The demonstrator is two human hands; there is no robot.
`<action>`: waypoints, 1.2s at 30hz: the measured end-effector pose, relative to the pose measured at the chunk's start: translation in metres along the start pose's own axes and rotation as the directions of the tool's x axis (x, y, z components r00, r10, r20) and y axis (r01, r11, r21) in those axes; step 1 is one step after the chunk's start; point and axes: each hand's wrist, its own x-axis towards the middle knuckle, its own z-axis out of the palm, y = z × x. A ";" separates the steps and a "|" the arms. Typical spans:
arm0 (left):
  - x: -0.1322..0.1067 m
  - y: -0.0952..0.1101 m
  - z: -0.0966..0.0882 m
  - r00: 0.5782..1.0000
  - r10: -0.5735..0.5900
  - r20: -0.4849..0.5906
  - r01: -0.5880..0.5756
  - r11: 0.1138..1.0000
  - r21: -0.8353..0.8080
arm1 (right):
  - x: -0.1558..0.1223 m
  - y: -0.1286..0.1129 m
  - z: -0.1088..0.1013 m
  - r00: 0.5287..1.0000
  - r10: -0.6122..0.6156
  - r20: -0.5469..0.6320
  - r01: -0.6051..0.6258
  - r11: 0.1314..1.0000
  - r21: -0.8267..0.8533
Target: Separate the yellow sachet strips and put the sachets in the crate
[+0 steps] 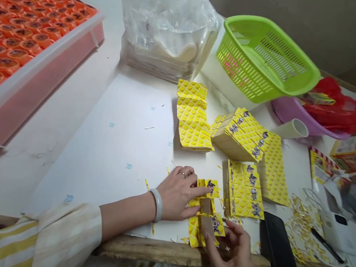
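Observation:
Small yellow printed cards [196, 235] with a dark logo lie by the table's front edge, some parted so grey-brown inner faces show. My left hand [174, 192], with a ring and a pale bangle, rests over their upper part, its index finger stretched across one card and its thumb lower down. At the lower right corner, my right hand [235, 256] has its thumb and fingers around a card's edge. Just beyond lie a stack of yellow cards [246, 189], a larger block of cards [242, 133] and a creased yellow printed strip [193, 116].
An orange-filled plastic tray [60, 50] stands left. Behind are a clear plastic bag [169, 30] and a green basket [268, 58]. To the right are a white tube [293, 128], a black phone [282, 254], yellow scraps [300, 226] and a white device with a cable [338, 229].

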 end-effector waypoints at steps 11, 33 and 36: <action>-0.001 0.003 -0.002 1.000 -0.018 0.025 0.019 0.999 -0.027 | 0.010 0.008 0.002 0.985 -0.149 0.086 0.158 0.982 -0.104; 0.000 0.006 -0.002 0.999 -0.005 0.051 0.007 0.999 -0.032 | 0.010 0.000 0.004 0.837 -0.397 0.377 0.547 0.592 -0.592; 0.000 0.005 -0.002 0.999 -0.010 0.047 0.012 0.999 -0.032 | 0.013 -0.008 -0.011 0.851 -0.452 0.268 0.525 0.712 -0.467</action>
